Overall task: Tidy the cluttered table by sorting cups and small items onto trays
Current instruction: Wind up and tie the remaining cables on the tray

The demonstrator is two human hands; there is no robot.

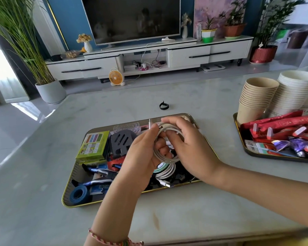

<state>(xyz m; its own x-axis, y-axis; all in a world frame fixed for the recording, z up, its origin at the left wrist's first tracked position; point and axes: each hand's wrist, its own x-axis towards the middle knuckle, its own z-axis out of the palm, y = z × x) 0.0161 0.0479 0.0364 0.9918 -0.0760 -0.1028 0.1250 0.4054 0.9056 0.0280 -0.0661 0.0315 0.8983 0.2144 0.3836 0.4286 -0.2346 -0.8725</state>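
Observation:
A coiled white cable [164, 153] hangs above the middle tray [114, 201], held by both hands. My left hand [142, 157] grips the coil's left side, thumb and finger pinching its plug end up top. My right hand [190, 148] curls over the coil from the right. The gold-rimmed tray below holds a green box [93, 145], a dark grey slotted piece [121, 142], a blue strap roll [78, 193], pens and more coiled cables [165, 173]. A second tray [252, 153] at the right carries stacked paper cups [256, 98], white cups [295, 91] and red packets [281, 128].
A small black strap loop [164, 105] lies on the grey table [185, 210] beyond the middle tray. Past the table stand a TV cabinet [149, 57], a small orange fan [116, 78] on the floor and potted plants [50, 91].

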